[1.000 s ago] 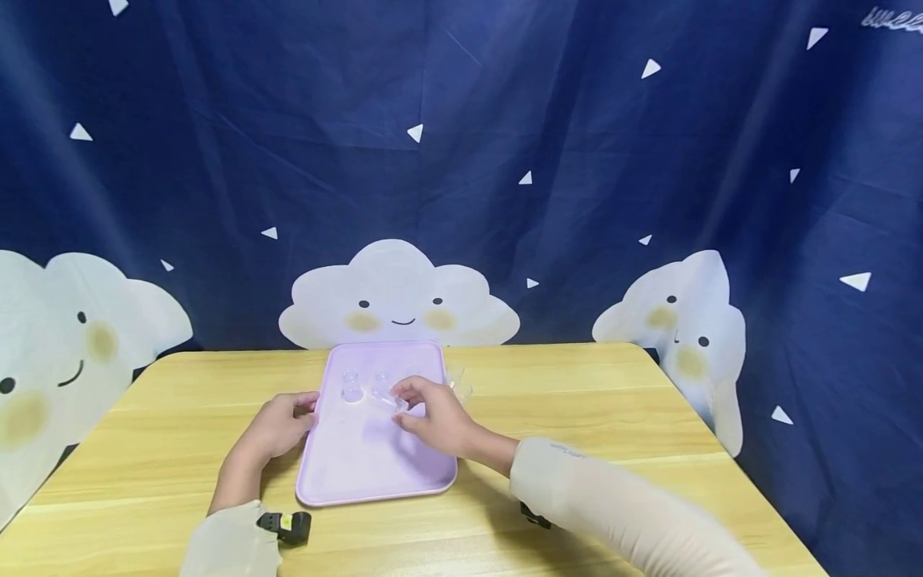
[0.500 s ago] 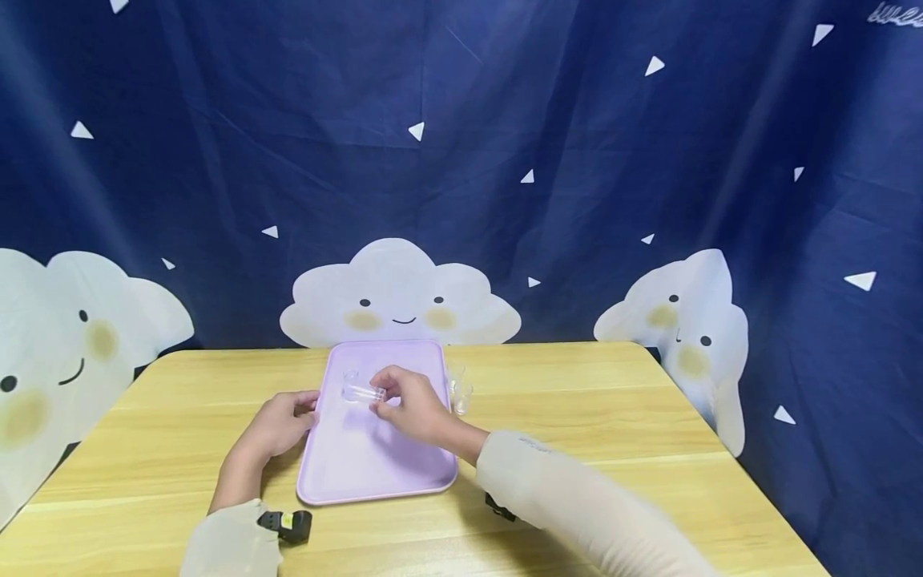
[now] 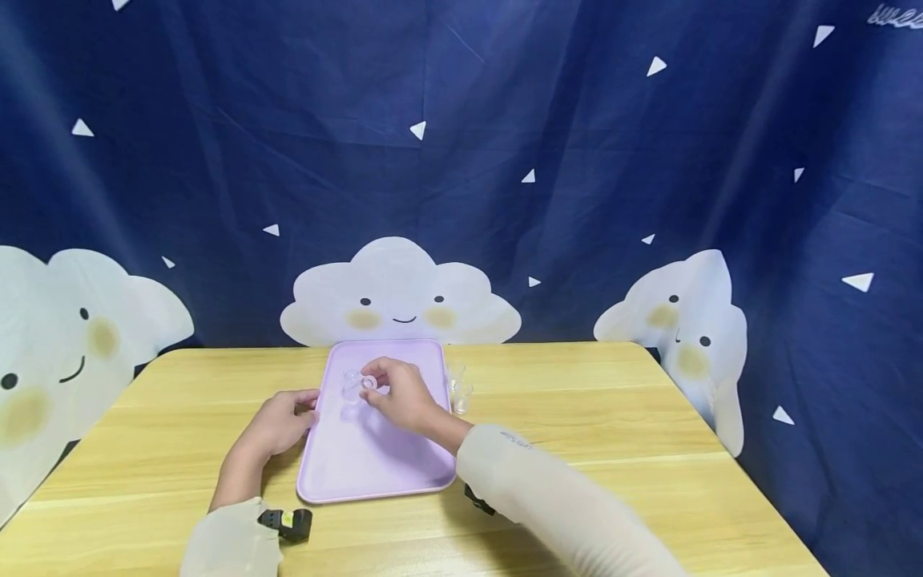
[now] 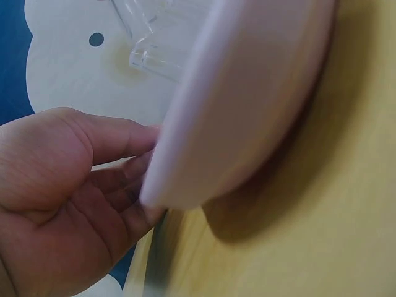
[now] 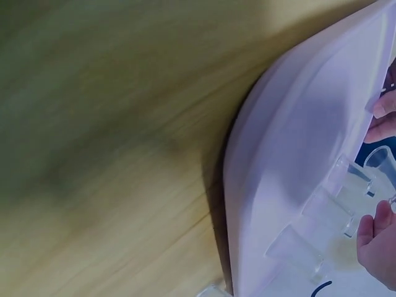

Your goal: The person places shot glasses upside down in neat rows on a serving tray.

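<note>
The lilac tray [image 3: 375, 473] lies on the table; my left hand [image 3: 280, 425] grips its left edge, thumb at the rim and fingers at the side [image 4: 93, 179]. Over the tray's far half, my right hand [image 3: 400, 394] pinches a small clear shot glass [image 3: 368, 383] near its narrow end. That glass is tilted, its round end turned toward the head camera. Beside it on the tray stands another shot glass [image 3: 351, 386]. In the right wrist view several shot glasses stand wide end down in a row, one of them a clear glass [image 5: 297, 250] nearest the camera.
Two more clear glasses [image 3: 462, 397] stand on the wooden table [image 3: 577, 417] just right of the tray. A dark blue curtain [image 3: 469, 160] with white clouds hangs behind the table's back edge. Black wrist cameras [image 3: 288, 525] sit on the sleeves.
My right hand has moved left over the tray with the shot glass and turned it from lying sideways to end-on. The left hand has stayed at the tray's edge.
</note>
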Demonstrator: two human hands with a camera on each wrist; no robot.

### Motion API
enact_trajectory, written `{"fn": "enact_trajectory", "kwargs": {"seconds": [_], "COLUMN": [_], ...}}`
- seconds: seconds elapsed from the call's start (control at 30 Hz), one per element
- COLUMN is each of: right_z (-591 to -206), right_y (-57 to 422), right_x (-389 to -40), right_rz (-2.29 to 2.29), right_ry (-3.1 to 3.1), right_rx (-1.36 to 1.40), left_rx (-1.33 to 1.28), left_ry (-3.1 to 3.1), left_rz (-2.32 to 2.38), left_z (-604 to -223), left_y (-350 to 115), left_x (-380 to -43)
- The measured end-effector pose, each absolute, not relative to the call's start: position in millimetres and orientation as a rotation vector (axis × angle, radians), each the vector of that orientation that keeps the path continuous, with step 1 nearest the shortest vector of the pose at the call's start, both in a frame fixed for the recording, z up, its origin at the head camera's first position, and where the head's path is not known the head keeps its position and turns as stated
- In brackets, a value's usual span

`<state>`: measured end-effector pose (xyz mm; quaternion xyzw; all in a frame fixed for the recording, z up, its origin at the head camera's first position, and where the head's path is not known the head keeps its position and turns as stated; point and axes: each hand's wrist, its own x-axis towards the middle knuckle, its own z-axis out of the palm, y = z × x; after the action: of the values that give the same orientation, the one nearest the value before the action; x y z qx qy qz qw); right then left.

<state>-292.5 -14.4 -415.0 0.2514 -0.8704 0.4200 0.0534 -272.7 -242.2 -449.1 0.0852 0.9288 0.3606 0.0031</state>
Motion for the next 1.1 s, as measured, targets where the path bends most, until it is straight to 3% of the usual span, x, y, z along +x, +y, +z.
{"fn": "enact_trajectory", "kwargs": {"seconds": [1.1], "right_z": [-427], "right_y": [-36], "right_x": [-300], "right_rz": [1.043], "right_ry": [-2.746], "right_rx": [0.791], "left_rx": [0.264], "left_ry": [2.894], "left_rz": [1.171], "left_z": [-449], "left_y": [-242], "left_x": [-272]}}
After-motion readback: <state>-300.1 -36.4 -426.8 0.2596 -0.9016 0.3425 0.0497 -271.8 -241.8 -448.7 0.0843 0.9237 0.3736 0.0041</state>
